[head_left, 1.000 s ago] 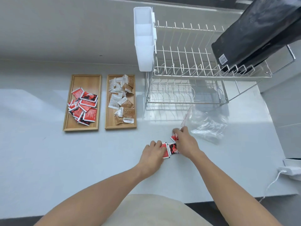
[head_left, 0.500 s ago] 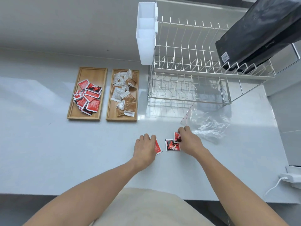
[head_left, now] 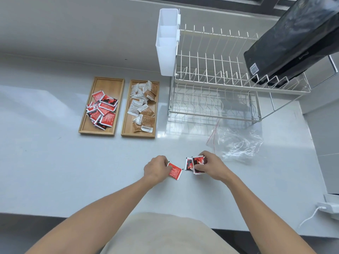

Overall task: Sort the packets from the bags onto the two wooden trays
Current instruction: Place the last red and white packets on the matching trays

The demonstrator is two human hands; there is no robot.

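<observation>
Two wooden trays lie side by side on the white counter. The left tray (head_left: pixel 108 83) holds a heap of red packets (head_left: pixel 102 110). The right tray (head_left: pixel 156 114) holds white and brown packets (head_left: pixel 142 107). Near the counter's middle my left hand (head_left: pixel 156 168) pinches a red packet (head_left: pixel 175 172) by its left edge. My right hand (head_left: pixel 213 167) grips a red and black packet (head_left: pixel 198 163), with another red and black packet (head_left: pixel 189 163) just left of it on the counter. An empty clear plastic bag (head_left: pixel 238 143) lies beyond my right hand.
A white wire dish rack (head_left: pixel 216 85) with a white plastic cutlery holder (head_left: pixel 167 43) stands at the back right, and a black bag (head_left: pixel 293 39) rests on its upper tier. A white charger with a cable (head_left: pixel 326 208) sits at the counter's right front edge.
My hands have drawn apart. The left hand has pulled one red packet to the left, and the right hand has closed on a red and black packet.
</observation>
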